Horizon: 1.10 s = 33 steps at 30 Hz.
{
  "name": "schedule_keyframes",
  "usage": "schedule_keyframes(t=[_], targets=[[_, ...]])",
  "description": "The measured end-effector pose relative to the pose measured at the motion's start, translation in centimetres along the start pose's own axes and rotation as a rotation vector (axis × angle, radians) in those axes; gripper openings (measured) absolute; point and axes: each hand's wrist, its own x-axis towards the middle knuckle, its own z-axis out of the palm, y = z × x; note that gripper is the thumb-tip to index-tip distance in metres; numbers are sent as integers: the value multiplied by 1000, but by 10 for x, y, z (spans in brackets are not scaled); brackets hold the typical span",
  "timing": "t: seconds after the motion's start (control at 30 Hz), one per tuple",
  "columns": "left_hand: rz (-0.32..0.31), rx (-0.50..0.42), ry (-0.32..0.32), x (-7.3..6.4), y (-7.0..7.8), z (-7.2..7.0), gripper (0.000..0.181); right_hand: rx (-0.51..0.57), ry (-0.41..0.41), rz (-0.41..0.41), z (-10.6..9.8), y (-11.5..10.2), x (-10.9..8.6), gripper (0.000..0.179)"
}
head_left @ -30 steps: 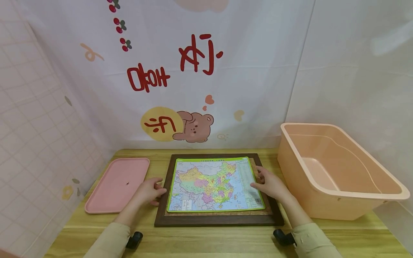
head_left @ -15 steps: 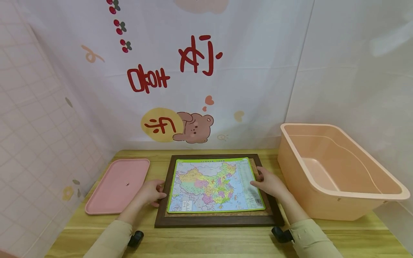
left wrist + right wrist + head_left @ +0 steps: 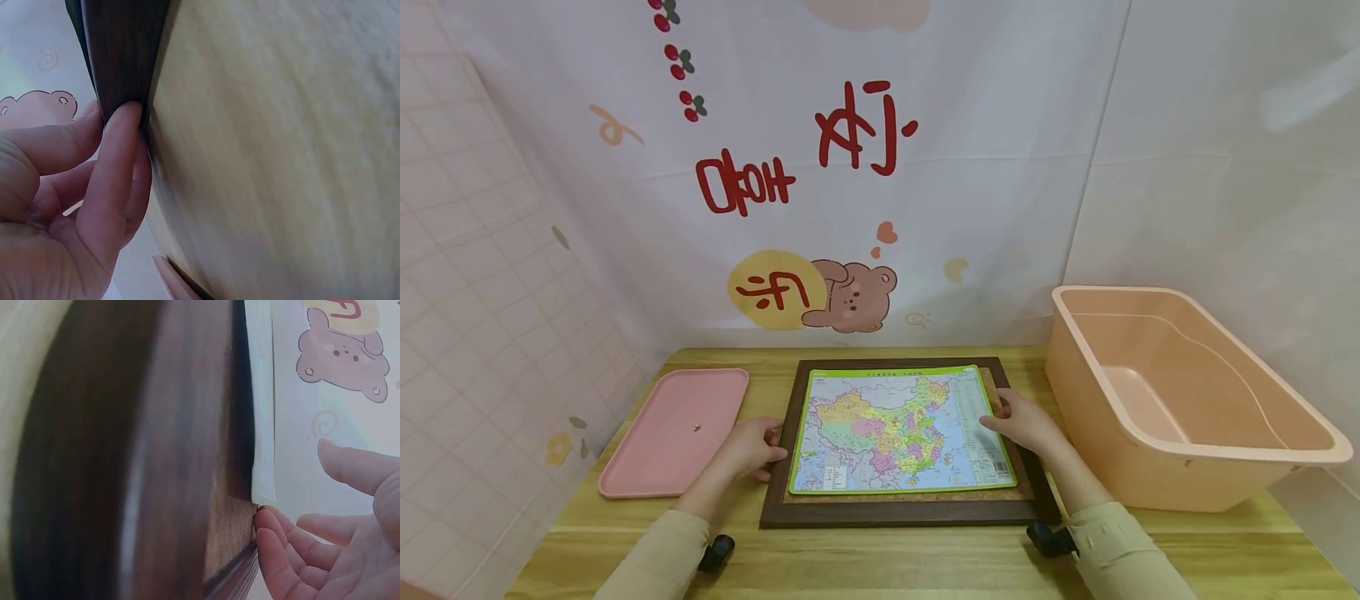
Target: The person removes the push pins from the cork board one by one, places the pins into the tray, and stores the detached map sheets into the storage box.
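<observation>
Left hand [image 3: 748, 446] pinches the left side of the frame [image 3: 910, 514]; right hand [image 3: 1028, 425], thumb raised, has its fingers by the map [image 3: 902, 433].
Since a second ago, the right thumb edges inward; the frame, near the back edge of the table [image 3: 880, 562], stays put, so repositioning seems not begun.
</observation>
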Motion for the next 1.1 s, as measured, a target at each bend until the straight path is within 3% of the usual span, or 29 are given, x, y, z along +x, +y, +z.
schedule_keyframes(t=[0.3,0.53,0.73,1.1], targets=[[-10,6,10,2,-2,0,59,212,-51,44,-3,0,2,67],[-7,4,7,2,-2,0,58,384,-47,144,-5,-2,3,68],[2,8,5,2,-1,0,58,428,-30,203,-6,-4,6,66],[2,-2,-7,1,1,0,58,539,-76,189,-8,-4,6,57]])
